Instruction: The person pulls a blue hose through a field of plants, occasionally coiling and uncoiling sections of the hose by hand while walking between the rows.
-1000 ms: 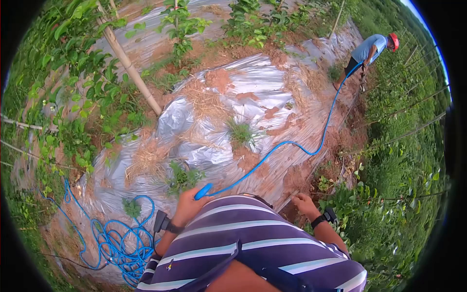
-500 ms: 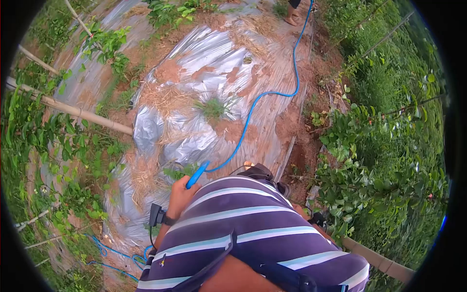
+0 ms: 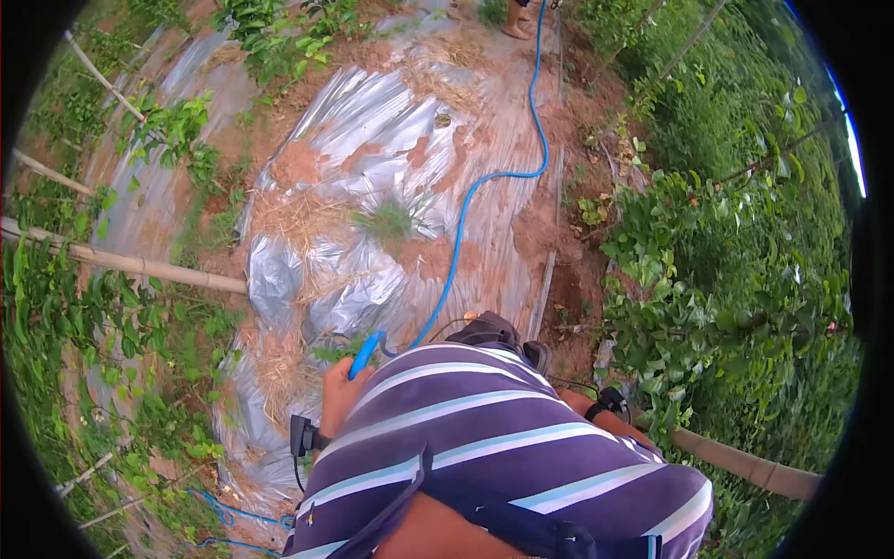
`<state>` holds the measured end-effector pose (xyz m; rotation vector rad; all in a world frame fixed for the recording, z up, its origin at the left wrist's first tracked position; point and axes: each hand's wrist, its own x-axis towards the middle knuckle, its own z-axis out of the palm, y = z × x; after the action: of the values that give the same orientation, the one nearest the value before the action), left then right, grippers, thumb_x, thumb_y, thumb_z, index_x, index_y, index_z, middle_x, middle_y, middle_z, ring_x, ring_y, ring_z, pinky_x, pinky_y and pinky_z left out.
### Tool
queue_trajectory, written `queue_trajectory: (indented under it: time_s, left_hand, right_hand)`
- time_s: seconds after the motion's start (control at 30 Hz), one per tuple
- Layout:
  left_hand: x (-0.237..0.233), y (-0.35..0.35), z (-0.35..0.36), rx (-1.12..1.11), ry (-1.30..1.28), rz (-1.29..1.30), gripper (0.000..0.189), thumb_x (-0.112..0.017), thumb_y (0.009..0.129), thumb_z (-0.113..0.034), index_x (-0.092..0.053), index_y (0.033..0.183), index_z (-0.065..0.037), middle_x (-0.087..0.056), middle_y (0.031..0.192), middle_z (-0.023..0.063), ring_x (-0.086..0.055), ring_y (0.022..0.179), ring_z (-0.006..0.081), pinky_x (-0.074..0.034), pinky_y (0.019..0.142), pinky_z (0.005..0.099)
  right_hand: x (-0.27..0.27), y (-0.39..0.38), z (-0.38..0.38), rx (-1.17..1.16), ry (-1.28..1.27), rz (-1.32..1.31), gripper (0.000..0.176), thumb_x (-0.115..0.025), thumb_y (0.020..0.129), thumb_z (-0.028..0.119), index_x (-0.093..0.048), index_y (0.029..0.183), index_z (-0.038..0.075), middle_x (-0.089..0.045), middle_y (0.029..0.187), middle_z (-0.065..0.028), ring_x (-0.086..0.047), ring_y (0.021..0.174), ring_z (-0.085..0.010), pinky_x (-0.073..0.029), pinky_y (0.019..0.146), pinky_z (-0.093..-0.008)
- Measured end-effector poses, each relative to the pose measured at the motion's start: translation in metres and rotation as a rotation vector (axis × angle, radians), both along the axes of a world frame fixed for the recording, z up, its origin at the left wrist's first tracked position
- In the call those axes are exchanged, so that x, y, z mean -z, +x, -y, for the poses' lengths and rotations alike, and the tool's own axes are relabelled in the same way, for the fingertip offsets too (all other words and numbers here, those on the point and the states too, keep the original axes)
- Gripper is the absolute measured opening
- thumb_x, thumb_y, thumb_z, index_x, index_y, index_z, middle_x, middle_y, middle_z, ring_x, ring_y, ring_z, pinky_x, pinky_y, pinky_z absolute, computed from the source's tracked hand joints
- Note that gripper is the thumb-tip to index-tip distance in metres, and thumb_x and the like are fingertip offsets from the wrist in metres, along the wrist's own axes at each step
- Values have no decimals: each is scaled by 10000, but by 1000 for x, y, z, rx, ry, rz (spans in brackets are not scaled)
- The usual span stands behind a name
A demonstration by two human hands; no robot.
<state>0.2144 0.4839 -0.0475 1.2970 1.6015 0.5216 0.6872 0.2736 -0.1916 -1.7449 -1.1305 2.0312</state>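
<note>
My left hand (image 3: pixel 341 393) is closed around a blue hose (image 3: pixel 453 270), beside the striped shirt at my waist. A short thick blue length sticks up out of the fist, and the hose curves away from there over the ground. On my right side, a strapped wrist and part of my right hand (image 3: pixel 576 401) show at the shirt's edge. Its fingers are hidden, so whether it holds anything cannot be seen. Silvery plastic sheeting (image 3: pixel 358 112) lies ahead, with soil and straw on it.
Leafy plants (image 3: pixel 736 252) line the right side, and more grow at the left. A bamboo pole (image 3: pixel 149 267) reaches in from the left; another pole (image 3: pixel 745 461) is at lower right. Another person's bare foot (image 3: pixel 516 32) stands far ahead near the hose. More blue hose (image 3: pixel 247 514) lies at lower left.
The ground ahead has shifted left and the lower ground slightly right in view, as my head turns. My right forearm shows more beside the shirt. My left hand still grips the hose, slightly lower in view.
</note>
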Motion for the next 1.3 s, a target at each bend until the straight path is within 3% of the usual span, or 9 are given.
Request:
queue_trajectory:
  time_s: [0.07, 0.27, 0.37, 0.47, 0.7, 0.77, 1.0, 1.23, 1.3]
  left_hand:
    - [1, 1, 3, -6, 15, -7, 311, -739, 875, -146, -507, 700, -35, -427, 629, -42, -385, 614, 50, -316, 508, 277]
    - [-22, 15, 5, -145, -55, 115, 311, -744, 872, -153, -517, 702, -26, -431, 633, -45, -387, 618, 48, -315, 511, 273]
    - [-13, 9, 9, -111, -3, 62, 311, -742, 873, -152, -517, 702, -24, -432, 640, -43, -387, 621, 48, -314, 512, 272]
    - [-8, 7, 11, -118, -6, 68, 323, -742, 873, -150, -505, 693, -27, -425, 643, -42, -382, 624, 47, -311, 513, 273]
    - [1, 10, 15, -150, -10, 157, 311, -730, 880, -137, -502, 696, -33, -423, 653, -52, -382, 629, 44, -314, 520, 271]
    - [-4, 14, 15, -168, -19, 181, 304, -726, 882, -134, -505, 699, -35, -427, 657, -53, -385, 632, 42, -315, 521, 269]
    - [-8, 15, 17, -149, 26, 64, 257, -734, 874, -162, -568, 734, -25, -447, 643, -52, -395, 630, 41, -327, 526, 265]
    - [18, 13, 21, -183, 51, 50, 286, -755, 845, -205, -594, 764, 17, -491, 636, -1, -428, 631, 70, -368, 538, 302]
    - [21, 11, 22, -182, 54, 11, 290, -755, 840, -209, -605, 774, 30, -496, 622, 21, -432, 630, 76, -378, 543, 313]
  right_hand:
    - [-21, -2, -14, -413, 175, 339, 463, -671, 839, 407, -684, 1077, 10, -704, 955, -191, -696, 895, -264, -527, 799, -449]
    - [3, 20, -26, -445, 101, 76, 371, -721, 779, 295, -702, 1011, 6, -696, 1001, -238, -664, 798, -429, -539, 697, -423]
    - [-23, 23, -49, -879, 525, 150, 282, -663, 819, 230, -700, 987, 6, -692, 948, -244, -698, 784, -348, -544, 680, -422]
    - [170, 78, 3, -972, 232, 129, 473, -636, 900, 323, -624, 1293, 62, -646, 1299, -133, -592, 1223, -330, -487, 1005, -428]
    - [3, 31, -96, -190, -41, 52, 271, -563, 898, 94, -636, 1146, 9, -737, 1048, -141, -742, 891, -249, -608, 713, -328]
    - [-14, 19, -110, 92, -391, 82, 259, -557, 901, 96, -634, 1125, -8, -736, 1028, -160, -743, 880, -243, -606, 690, -323]
    - [9, 42, -129, 220, -360, -15, 226, -537, 899, 62, -666, 1064, -24, -743, 955, -157, -743, 826, -245, -600, 661, -327]
    - [-12, 26, -196, -19, 172, 505, 281, -581, 789, 193, -729, 936, 6, -714, 852, -219, -721, 762, -325, -568, 730, -413]
    - [-6, 21, -214, -120, 588, 602, 254, -637, 812, 185, -725, 956, -4, -713, 791, -186, -709, 734, -319, -562, 693, -401]
